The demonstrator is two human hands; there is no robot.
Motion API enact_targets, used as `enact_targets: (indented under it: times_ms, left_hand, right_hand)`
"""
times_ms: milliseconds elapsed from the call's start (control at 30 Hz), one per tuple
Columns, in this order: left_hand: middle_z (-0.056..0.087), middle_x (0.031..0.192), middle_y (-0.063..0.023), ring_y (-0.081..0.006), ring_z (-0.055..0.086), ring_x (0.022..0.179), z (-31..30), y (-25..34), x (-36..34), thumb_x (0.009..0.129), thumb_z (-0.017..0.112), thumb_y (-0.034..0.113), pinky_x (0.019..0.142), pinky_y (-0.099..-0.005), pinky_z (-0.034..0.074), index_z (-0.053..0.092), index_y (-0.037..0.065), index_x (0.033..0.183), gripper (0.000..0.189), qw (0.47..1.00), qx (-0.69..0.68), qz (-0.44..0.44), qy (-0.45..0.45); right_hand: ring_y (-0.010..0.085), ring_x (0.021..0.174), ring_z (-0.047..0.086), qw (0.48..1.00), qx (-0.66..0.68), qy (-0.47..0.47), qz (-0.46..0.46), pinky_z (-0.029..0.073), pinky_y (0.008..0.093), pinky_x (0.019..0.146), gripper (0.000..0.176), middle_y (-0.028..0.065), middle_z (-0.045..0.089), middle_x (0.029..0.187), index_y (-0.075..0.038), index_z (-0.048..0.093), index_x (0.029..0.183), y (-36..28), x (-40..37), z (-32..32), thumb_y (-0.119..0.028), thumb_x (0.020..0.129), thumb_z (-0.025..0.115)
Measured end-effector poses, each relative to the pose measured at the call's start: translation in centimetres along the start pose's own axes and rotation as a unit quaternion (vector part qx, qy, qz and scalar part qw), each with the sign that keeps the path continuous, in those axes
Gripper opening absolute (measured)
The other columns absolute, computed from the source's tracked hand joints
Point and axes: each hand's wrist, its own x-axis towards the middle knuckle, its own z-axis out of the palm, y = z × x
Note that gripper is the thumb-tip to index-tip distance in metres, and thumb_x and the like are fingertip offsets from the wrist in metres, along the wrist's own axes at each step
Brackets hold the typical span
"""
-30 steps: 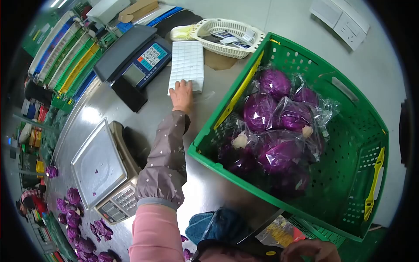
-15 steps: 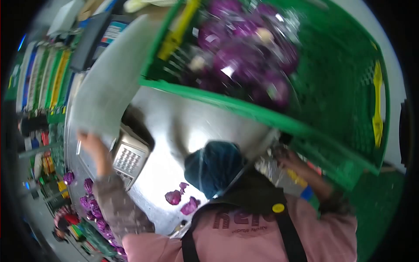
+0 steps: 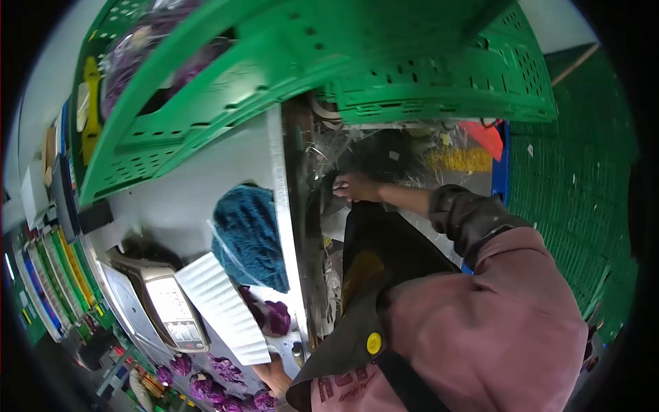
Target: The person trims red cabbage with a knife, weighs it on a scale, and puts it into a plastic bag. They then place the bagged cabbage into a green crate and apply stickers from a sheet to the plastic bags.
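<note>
My left hand (image 3: 272, 374), at the lower edge of the view, is closed on the near end of a white ridged sheet (image 3: 223, 309). The sheet lies over the metal table, between a scale (image 3: 171, 309) and a teal cloth (image 3: 250, 237). Purple leaves (image 3: 276, 318) lie beside the sheet. Beyond the table's edge, my right hand (image 3: 355, 187) is low among crumpled clear plastic (image 3: 329, 147), with its fingers curled together. What those fingers hold, if anything, is too small to make out.
Above the table, a large green crate (image 3: 274, 62) holds bagged purple cabbages (image 3: 147, 51). More purple cabbages (image 3: 206, 388) sit at the table's lower edge. A red piece (image 3: 484, 137) and yellow material (image 3: 460, 160) are past my right hand. Green mesh (image 3: 563, 185) stands at the right.
The view has swung right and down. My left hand has brought the white sheet down from beside the crate to across the table. My right hand now reaches in among the plastic.
</note>
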Motion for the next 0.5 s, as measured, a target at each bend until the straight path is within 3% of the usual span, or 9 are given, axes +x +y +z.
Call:
enact_targets:
  times_ms: [33,100,133,200,233,300,333,400,500]
  left_hand:
    - [0.055,0.112,-0.013,-0.0206,0.058,0.094,2.6,2.0,-1.4,0.086,0.046,0.01,0.078,-0.0303,0.049,0.048,0.001,0.115,0.031,0.957,-0.217,-0.165,0.102]
    - [0.055,0.112,-0.013,-0.0206,0.058,0.094,2.9,2.2,-0.9,0.086,0.046,0.01,0.078,-0.0303,0.049,0.047,0.001,0.115,0.031,0.965,-0.187,-0.16,0.088]
    - [0.055,0.112,-0.0131,-0.0206,0.058,0.094,3.2,2.0,-0.6,0.086,0.046,0.01,0.078,-0.0303,0.049,0.047,0.001,0.115,0.031,0.969,-0.173,-0.157,0.08]
    - [0.055,0.112,-0.0131,-0.0207,0.058,0.094,4.0,1.4,-0.7,0.086,0.046,0.01,0.078,-0.0303,0.049,0.047,0.001,0.116,0.031,0.975,-0.147,-0.152,0.069]
    - [0.055,0.112,-0.0132,-0.0208,0.058,0.094,4.4,1.0,-0.9,0.086,0.046,0.01,0.078,-0.0303,0.049,0.047,0.001,0.116,0.031,0.977,-0.135,-0.149,0.066]
    - [0.055,0.112,-0.0133,-0.0209,0.058,0.094,4.6,0.3,-1.6,0.086,0.046,0.01,0.078,-0.0303,0.049,0.047,0.001,0.116,0.031,0.98,-0.116,-0.146,0.064]
    - [0.055,0.112,-0.0133,-0.0209,0.058,0.094,4.3,0.1,-1.8,0.086,0.046,0.01,0.077,-0.0303,0.049,0.047,0.001,0.116,0.031,0.982,-0.108,-0.143,0.063]
    - [0.055,0.112,-0.0134,-0.021,0.058,0.094,3.6,0.0,-2.3,0.086,0.045,0.009,0.077,-0.0304,0.05,0.047,0.001,0.116,0.031,0.984,-0.096,-0.138,0.061]
    - [0.055,0.112,-0.0135,-0.0211,0.058,0.094,3.9,-0.2,-3.0,0.086,0.045,0.009,0.077,-0.0304,0.05,0.046,0.001,0.116,0.031,0.987,-0.084,-0.129,0.048]
  right_hand:
    - [0.01,0.049,0.052,1.0,0.012,0.007,0.003,0.045,0.0254,0.048,0.029,0.0017,0.056,0.063,-0.005,0.057,0.096,0.5,0.4,0.7,-0.027,0.078,0.062]
    - [0.0236,0.075,0.061,0.998,-0.039,0.037,0.014,0.049,0.0313,0.064,0.029,0.0076,0.064,0.08,-0.003,0.059,0.094,1.3,1.8,1.7,-0.026,0.076,0.061]
    - [0.0236,0.075,0.061,0.999,-0.03,0.042,0.016,0.049,0.0313,0.064,0.029,0.0076,0.064,0.08,-0.003,0.059,0.094,2.3,3.0,2.0,-0.026,0.076,0.061]
    - [0.0128,0.05,0.056,0.972,-0.116,0.163,-0.121,0.048,0.0302,0.051,0.03,0.0039,0.061,0.073,-0.005,0.055,0.103,4.7,5.9,2.8,-0.025,0.08,0.061]
    - [0.0128,0.05,0.056,0.974,-0.109,0.163,-0.117,0.048,0.0302,0.051,0.03,0.0039,0.061,0.073,-0.005,0.055,0.103,3.7,6.4,2.6,-0.025,0.08,0.061]
    - [0.0221,0.067,0.062,0.968,0.18,0.171,0.033,0.052,0.0372,0.059,0.044,0.012,0.062,0.087,-0.003,0.052,0.11,1.4,6.8,1.7,-0.035,0.08,0.06]
    - [0.0221,0.067,0.062,0.968,0.183,0.168,0.036,0.052,0.0372,0.059,0.044,0.012,0.062,0.087,-0.003,0.052,0.11,0.5,6.7,1.6,-0.035,0.08,0.06]
    - [0.0325,0.087,0.059,0.9,0.398,0.09,0.155,0.052,0.0446,0.067,0.063,0.0187,0.056,0.104,-0.001,0.05,0.114,-0.9,6.6,1.7,-0.052,0.078,0.054]
    - [0.0381,0.101,0.052,0.927,0.349,0.064,0.12,0.05,0.0483,0.073,0.077,0.0217,0.049,0.116,0.0,0.045,0.119,-2.7,8.4,3.0,-0.064,0.075,0.046]
